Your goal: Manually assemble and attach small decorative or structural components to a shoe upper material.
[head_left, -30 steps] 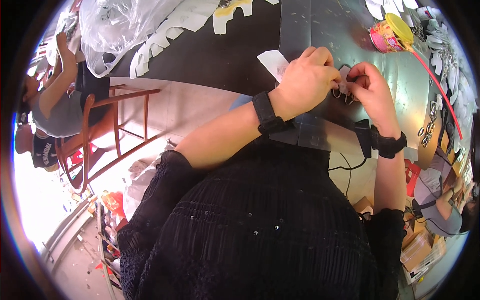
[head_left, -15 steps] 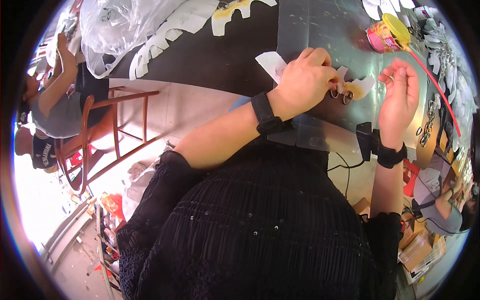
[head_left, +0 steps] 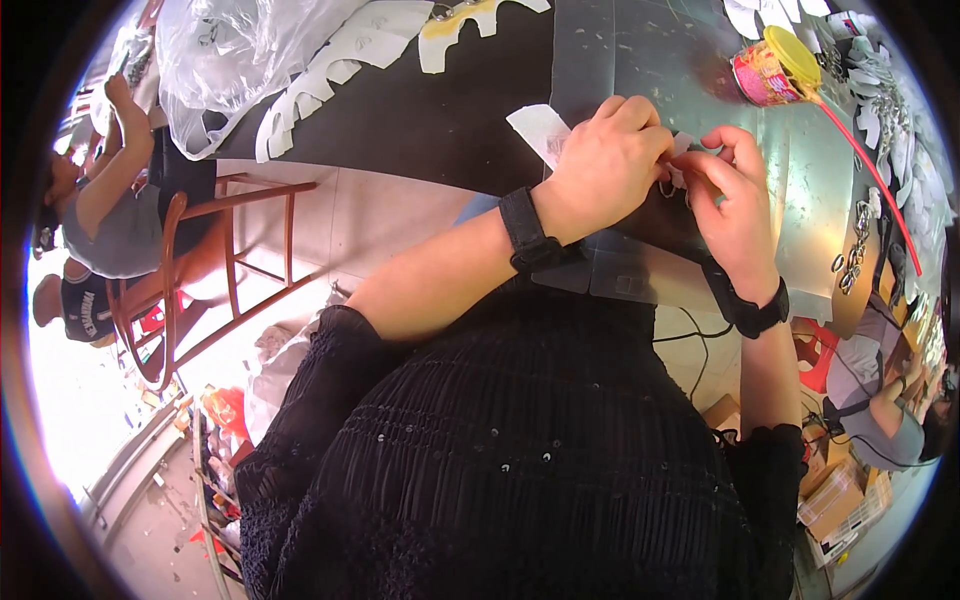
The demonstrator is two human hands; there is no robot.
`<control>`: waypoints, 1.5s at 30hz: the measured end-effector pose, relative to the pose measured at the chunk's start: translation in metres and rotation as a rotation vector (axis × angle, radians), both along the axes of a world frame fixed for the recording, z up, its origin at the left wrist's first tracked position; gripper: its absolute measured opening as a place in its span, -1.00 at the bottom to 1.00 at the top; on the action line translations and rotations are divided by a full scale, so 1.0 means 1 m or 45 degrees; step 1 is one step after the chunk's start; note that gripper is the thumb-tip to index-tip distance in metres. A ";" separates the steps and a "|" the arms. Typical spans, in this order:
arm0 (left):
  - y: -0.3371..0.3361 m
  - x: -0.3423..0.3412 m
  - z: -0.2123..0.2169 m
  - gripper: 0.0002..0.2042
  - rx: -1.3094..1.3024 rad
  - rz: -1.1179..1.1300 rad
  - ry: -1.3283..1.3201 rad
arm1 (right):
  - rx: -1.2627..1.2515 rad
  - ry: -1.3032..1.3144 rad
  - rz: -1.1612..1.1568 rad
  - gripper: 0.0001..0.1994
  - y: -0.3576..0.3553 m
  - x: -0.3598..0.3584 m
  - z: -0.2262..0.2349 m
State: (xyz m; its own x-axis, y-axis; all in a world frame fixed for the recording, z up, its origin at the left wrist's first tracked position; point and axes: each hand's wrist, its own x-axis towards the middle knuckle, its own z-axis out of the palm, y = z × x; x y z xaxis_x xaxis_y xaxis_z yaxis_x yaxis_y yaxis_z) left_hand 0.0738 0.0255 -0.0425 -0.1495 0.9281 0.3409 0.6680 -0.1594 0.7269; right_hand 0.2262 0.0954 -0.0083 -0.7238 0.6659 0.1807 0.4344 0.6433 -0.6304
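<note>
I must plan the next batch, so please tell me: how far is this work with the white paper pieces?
Seemingly done: white cut-outs lie in a row along the dark table.

In hand: the left hand and right hand meet over one small white piece with metal rings, mostly hidden by the fingers.

Left: more white pieces and loose metal rings lie at the right. I cannot count them.

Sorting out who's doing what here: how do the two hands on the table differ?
The left hand lies knuckles-up in a loose fist over a white paper piece, hiding most of it; the right hand reaches in with its fingers extended, pinching at the piece's edge. Both wear a black wristband and meet above the grey table.
</note>
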 end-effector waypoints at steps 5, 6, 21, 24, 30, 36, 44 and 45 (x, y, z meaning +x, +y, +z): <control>0.002 0.000 0.000 -0.77 0.011 0.033 -0.020 | 0.224 -0.098 0.060 -0.84 -0.001 -0.002 0.003; 0.001 0.001 0.001 -0.77 0.010 0.033 -0.021 | 0.256 -0.135 0.047 -0.84 0.000 -0.003 0.004; 0.006 -0.009 -0.002 -0.70 0.223 -0.186 0.211 | 0.123 -0.203 0.134 -0.95 0.016 -0.014 0.003; 0.006 -0.017 0.006 -0.69 0.227 -0.250 0.389 | 0.152 -0.168 0.139 -0.96 0.012 -0.013 0.000; -0.046 -0.018 0.039 -0.74 -0.064 -0.160 0.204 | 0.115 -0.155 0.183 -0.86 0.014 -0.006 -0.002; -0.066 -0.003 0.030 -0.75 -0.268 -0.263 -0.215 | 0.001 -0.135 0.238 -0.76 0.016 -0.013 0.006; -0.064 -0.006 0.030 -0.72 -0.233 -0.273 -0.294 | -0.366 -0.156 0.207 -0.82 0.019 -0.002 0.008; -0.063 -0.006 0.032 -0.72 -0.267 -0.251 -0.348 | -0.505 -0.184 0.123 -0.85 0.017 -0.002 0.014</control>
State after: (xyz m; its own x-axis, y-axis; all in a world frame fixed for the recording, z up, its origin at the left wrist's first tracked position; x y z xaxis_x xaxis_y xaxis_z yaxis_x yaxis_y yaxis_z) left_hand 0.0681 -0.0376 -0.0105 -0.0204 0.9934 0.1130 0.4167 -0.0943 0.9041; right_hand 0.2245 0.1121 0.0053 -0.7853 0.5913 -0.1836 0.4862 0.4053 -0.7742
